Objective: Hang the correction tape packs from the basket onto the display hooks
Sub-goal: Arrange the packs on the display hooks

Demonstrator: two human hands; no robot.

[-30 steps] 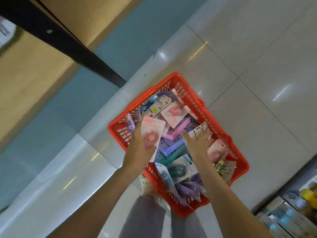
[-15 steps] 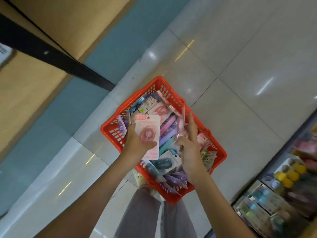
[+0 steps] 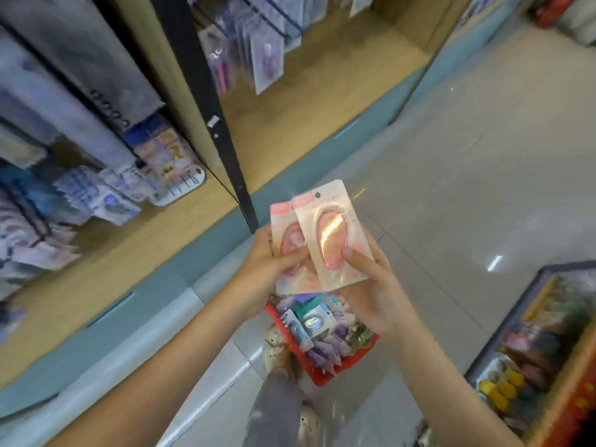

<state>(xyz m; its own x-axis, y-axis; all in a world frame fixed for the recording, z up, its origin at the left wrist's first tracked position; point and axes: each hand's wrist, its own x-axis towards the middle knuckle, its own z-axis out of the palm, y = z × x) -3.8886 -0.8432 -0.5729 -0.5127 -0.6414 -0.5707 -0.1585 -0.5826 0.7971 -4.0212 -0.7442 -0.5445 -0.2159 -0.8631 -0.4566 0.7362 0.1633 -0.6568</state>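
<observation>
Left hand [image 3: 266, 267] grips a flat pink correction tape pack [image 3: 284, 241], thumb laid across its lower face and fingers behind. Right hand [image 3: 374, 285] grips a second pink pack [image 3: 330, 235], thumb pressed on the clear oval blister and fingers curled behind the card. The second pack overlaps the first's right edge; both are held upright above the basket, clear of the hooks. Cards are rectangular with rounded corners; the front one has a small round hang hole at the top, and its glossy film catches a streak of glare. The red plastic lattice basket [image 3: 317, 377] sits on the floor beneath the hands, filled with a loose heap of purple, teal and white packs [image 3: 311, 321]. Glossy pale floor tiles [image 3: 467, 156]. Blurred blister packs [image 3: 266, 56] hang in a wood-lined display bay, right of a black upright post [image 3: 206, 117].
</observation>
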